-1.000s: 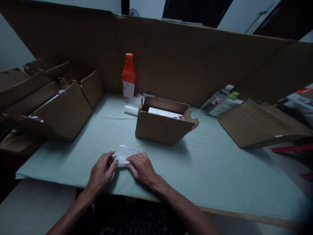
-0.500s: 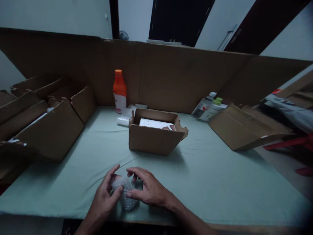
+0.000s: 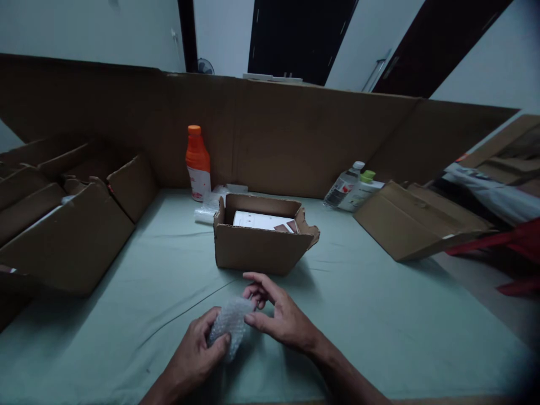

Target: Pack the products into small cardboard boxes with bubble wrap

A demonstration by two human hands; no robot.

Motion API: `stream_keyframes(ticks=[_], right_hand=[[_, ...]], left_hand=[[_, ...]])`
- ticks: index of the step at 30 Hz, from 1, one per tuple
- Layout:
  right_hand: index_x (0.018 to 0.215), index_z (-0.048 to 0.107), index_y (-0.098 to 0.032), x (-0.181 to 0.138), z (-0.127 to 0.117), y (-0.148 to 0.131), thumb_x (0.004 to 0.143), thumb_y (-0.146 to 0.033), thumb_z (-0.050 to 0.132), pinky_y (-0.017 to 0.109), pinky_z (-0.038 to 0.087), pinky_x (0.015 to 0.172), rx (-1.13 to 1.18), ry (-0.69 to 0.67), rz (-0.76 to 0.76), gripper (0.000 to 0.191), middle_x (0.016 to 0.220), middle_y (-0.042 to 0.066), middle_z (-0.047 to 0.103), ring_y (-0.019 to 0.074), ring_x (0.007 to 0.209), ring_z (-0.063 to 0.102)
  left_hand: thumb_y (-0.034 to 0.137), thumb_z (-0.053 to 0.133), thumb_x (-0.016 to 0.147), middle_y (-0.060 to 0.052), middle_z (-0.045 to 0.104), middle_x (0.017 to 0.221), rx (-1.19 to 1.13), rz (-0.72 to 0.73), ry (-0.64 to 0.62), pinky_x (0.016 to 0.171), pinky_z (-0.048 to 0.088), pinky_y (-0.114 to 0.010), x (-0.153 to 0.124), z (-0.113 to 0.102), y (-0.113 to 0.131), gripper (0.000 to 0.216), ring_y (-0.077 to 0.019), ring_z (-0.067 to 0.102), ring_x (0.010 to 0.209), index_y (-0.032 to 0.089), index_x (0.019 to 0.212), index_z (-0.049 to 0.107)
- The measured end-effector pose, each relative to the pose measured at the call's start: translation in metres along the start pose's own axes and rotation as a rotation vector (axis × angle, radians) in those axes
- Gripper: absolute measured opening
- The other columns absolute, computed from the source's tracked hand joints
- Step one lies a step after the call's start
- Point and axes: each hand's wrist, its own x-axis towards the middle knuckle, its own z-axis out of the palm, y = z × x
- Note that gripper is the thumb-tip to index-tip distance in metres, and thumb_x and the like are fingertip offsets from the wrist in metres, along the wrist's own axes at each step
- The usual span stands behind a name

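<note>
Left hand (image 3: 198, 343) closed on a small bubble-wrapped packet (image 3: 233, 322), thumb across its near face and fingers behind; the packet is tilted above the near part of the worktop (image 3: 371, 320). Right hand (image 3: 280, 320) with thumb and index finger spread wide, the thumb at the packet's right edge; whether it touches cannot be told. Beyond the hands, an open cardboard box (image 3: 253, 250) stands on the green cloth, with a white carton (image 3: 255, 221) inside. Behind its left end lies loose bubble wrap (image 3: 206, 215), just beside an upright orange bottle (image 3: 198, 163). At the far right, a clear bottle (image 3: 342, 187) and a green-capped container (image 3: 358, 194) lean near a tilted carton (image 3: 405, 225). Larger open boxes (image 3: 84, 236) occupy the left side; a cardboard panel (image 3: 287, 140) forms the back.
</note>
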Motion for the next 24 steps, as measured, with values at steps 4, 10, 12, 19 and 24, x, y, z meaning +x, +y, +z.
stream_keyframes(ticks=[4,10,12,19,24], right_hand=[[0.1,0.071,-0.02,-0.002,-0.021,-0.033,0.083,-0.028,0.069,0.024,0.043,0.062,-0.295,-0.175,-0.028,0.018,0.08,0.0,0.066,0.0127,0.068,0.055],[0.093,0.069,-0.018,0.026,-0.066,-0.103,0.084,-0.033,0.069,0.026,0.052,0.066,-0.241,0.289,-0.254,0.017,0.084,0.003,0.07,0.0161,0.075,0.064],[0.091,0.068,-0.018,0.052,-0.082,-0.117,0.079,-0.036,0.074,0.026,0.054,0.064,-0.203,0.41,-0.275,0.022,0.082,0.003,0.07,0.0158,0.072,0.064],[0.078,0.063,-0.015,0.155,-0.09,-0.102,0.078,-0.019,0.068,0.02,0.05,0.052,-0.463,0.353,0.111,0.006,0.071,0.001,0.066,0.0112,0.058,0.061],[0.077,0.06,-0.015,0.174,-0.063,-0.093,0.083,-0.015,0.062,0.018,0.043,0.046,-0.639,0.251,0.194,0.006,0.066,0.002,0.065,0.0102,0.052,0.06]], left_hand=[[0.036,0.062,0.079,0.0,0.061,0.075,0.0,0.044,-0.207,0.062,0.039,-0.024,0.009,-0.021,0.016,0.021,-0.0135,0.051,0.068,0.016,0.086,0.065],[0.05,0.062,0.085,-0.008,0.072,0.093,-0.309,0.107,0.092,0.082,0.051,-0.034,0.058,-0.061,0.005,0.045,-0.0204,0.066,0.084,0.015,0.112,0.063],[0.049,0.063,0.084,-0.011,0.07,0.1,-0.276,0.124,0.209,0.082,0.053,-0.036,0.075,-0.064,-0.008,0.05,-0.0209,0.068,0.086,0.014,0.121,0.059],[0.035,0.068,0.073,-0.008,0.062,0.107,-0.104,0.24,0.317,0.077,0.055,-0.036,0.091,-0.047,-0.043,0.054,-0.0198,0.066,0.087,0.018,0.123,0.058],[0.029,0.064,0.074,-0.007,0.06,0.108,-0.032,0.305,0.331,0.075,0.054,-0.034,0.088,-0.047,-0.042,0.049,-0.0188,0.064,0.087,0.02,0.122,0.059]])
